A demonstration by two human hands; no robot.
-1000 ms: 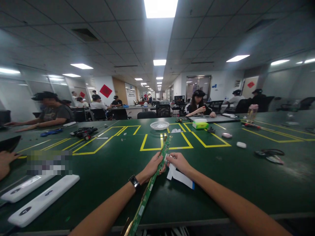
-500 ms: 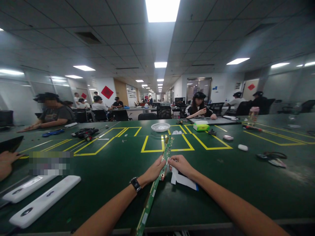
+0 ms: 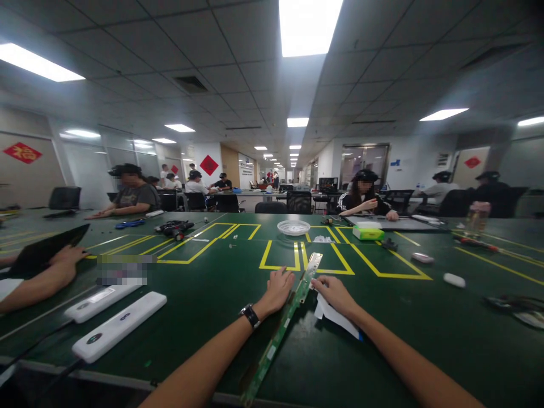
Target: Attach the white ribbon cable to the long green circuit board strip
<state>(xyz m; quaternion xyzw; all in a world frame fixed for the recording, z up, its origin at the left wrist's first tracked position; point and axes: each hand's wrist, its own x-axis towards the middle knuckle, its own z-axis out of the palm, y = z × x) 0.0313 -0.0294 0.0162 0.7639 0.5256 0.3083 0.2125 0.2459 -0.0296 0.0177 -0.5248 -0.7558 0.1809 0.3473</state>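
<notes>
1. The green board [image 3: 283, 328] is just below the middle of the frame. It slants from the bottom edge up and right to the space between the two hands. I can't tell if it lies flat on the desk [image 3: 204, 309].
2. What just changed: half a second ago, the left hand [image 3: 278, 292] was wrapped around the board. Now it has let go and sits just left of it. Its grip is loose, fingers spread, and seems to have nothing in it.
3. The right hand [image 3: 335, 294] has a pinching grip on the end of the white strip [image 3: 338, 320], right at the board's edge. I can't tell if it pinches the board too.
4. So I think the left hand is free, but the board is less steady. A pull on the strip could slide or twist it.
5. The board's low end is close to the desk's near edge, so the bottom of the frame is the tight side.
6. At the lower left, two white bars [image 3: 121, 326] take up room. Past the hands, toward the middle, are yellow tape [image 3: 403, 277] and a white bowl [image 3: 293, 228].
7. There is more room on the right, where a small white case [image 3: 454, 280] lies well apart from the right hand.
</notes>
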